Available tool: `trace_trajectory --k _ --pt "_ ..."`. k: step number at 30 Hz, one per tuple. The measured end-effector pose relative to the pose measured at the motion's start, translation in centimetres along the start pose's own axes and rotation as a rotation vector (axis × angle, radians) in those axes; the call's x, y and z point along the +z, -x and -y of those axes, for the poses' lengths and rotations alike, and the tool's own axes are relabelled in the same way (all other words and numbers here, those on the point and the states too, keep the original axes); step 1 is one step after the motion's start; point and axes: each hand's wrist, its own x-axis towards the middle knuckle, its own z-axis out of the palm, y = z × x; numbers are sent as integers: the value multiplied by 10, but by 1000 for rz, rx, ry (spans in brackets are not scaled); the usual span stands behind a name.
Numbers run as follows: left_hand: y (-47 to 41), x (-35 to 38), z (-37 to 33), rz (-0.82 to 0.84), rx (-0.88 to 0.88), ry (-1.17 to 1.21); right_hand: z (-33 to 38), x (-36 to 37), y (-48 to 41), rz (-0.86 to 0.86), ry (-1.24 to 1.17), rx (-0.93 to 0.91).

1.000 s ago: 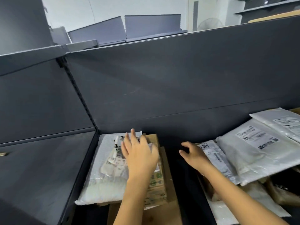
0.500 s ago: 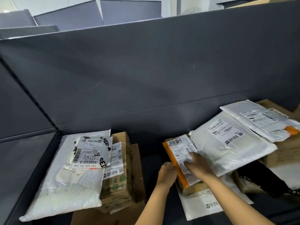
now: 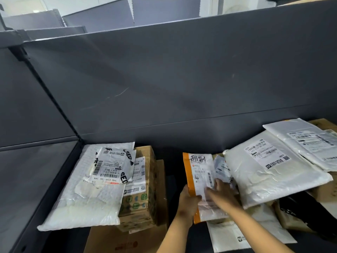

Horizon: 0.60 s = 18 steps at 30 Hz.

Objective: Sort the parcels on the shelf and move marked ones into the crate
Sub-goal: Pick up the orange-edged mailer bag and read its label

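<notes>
- Three parcels sit stacked well to the left of the orange-edged parcel (image 3: 198,178): a white padded mailer (image 3: 82,194), a black-and-white pouch (image 3: 113,165) lying on it, and a printed cardboard box (image 3: 142,194) touching both; no hand is on them now, whereas a second ago the left hand lay flat on that stack.
- Left hand (image 3: 187,203) has crossed over and now grips the orange-edged parcel's lower left edge, fingers curled round the orange border.
- Orange-edged parcel itself is tipped up off the pile, face to the camera, with black handwriting above its label (half a second ago it lay lower, both hands just arriving); that scrawl looks like the mark the task means, so I judge it bound for the crate, which is out of view.
- Right hand (image 3: 221,194) lies across the parcel's label; blur hides the thumb, so I cannot tell whether it grips or merely steadies.
- Just right of the orange-edged parcel lies a large white mailer (image 3: 269,170); beyond it, another white mailer (image 3: 306,141); neither shows handwriting, so both likely stay on the shelf (image 3: 182,88).
</notes>
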Motion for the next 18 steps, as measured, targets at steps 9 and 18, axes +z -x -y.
trace_trajectory --k 9,18 --pt "8 -33 -37 -34 46 195 25 -23 30 -205 -539 -299" --pt "26 -36 -60 -108 219 132 46 -27 34 -196 -680 -306"
